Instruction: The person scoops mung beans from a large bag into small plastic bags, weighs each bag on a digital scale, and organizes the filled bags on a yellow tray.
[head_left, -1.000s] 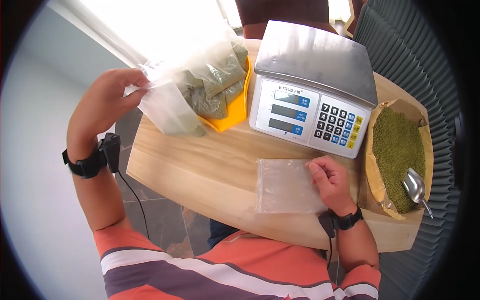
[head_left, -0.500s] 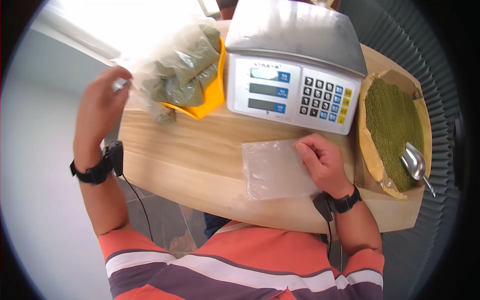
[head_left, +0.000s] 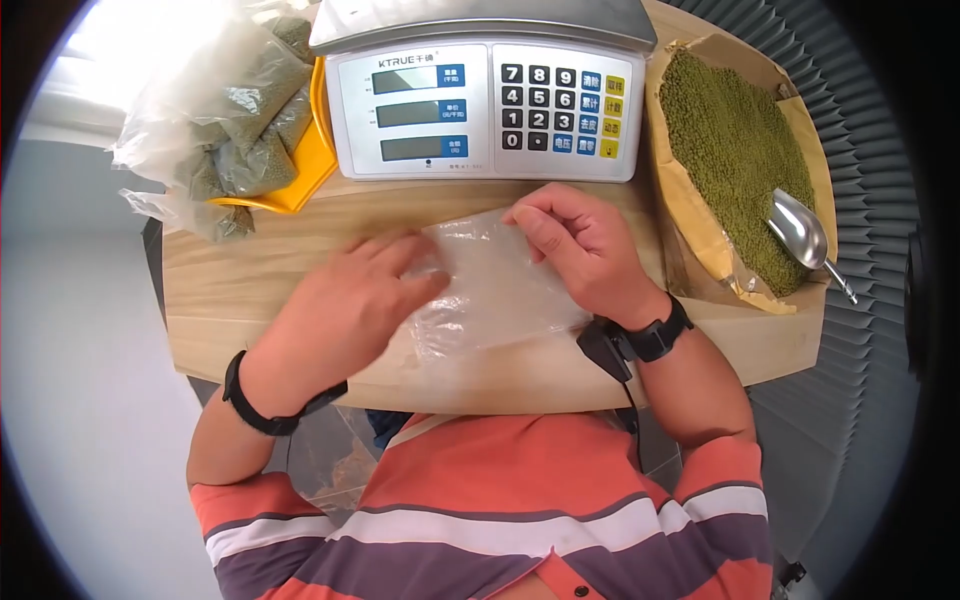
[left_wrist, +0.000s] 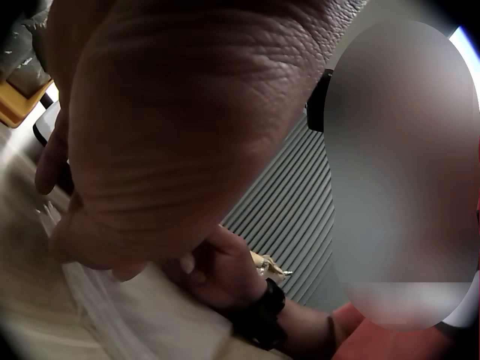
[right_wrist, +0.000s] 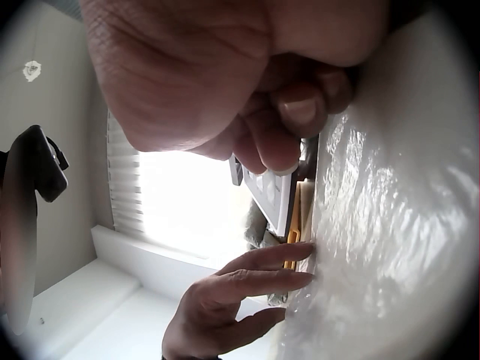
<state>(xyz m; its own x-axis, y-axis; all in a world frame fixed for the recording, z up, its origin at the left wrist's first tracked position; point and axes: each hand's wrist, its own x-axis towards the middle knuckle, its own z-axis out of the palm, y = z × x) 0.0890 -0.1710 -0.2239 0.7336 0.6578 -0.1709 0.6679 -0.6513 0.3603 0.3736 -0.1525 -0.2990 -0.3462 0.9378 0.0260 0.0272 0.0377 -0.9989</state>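
Observation:
A clear plastic bag [head_left: 490, 285] lies flat over the table in front of the person, tilted a little. The right hand [head_left: 590, 255] pinches its upper right edge between thumb and curled fingers. At the bag's left edge is the left hand [head_left: 340, 310], slightly blurred. Its fingers [right_wrist: 274, 281] reach out nearly straight to the edge in the right wrist view, with the thumb apart from them. In the left wrist view the palm hides much of the bag.
A price scale [head_left: 475, 110] stands behind the bag. At the left, filled plastic bags [head_left: 250, 150] lie in a yellow tray [head_left: 318, 165]. On the right, an open paper sack [head_left: 690, 215] holds green beans [head_left: 725, 140] and a metal scoop [head_left: 798, 225].
The left hand has let go of the plastic by the yellow tray and come right to the flat bag. The right hand keeps its pinch; the bag has turned slightly. The view has shifted.

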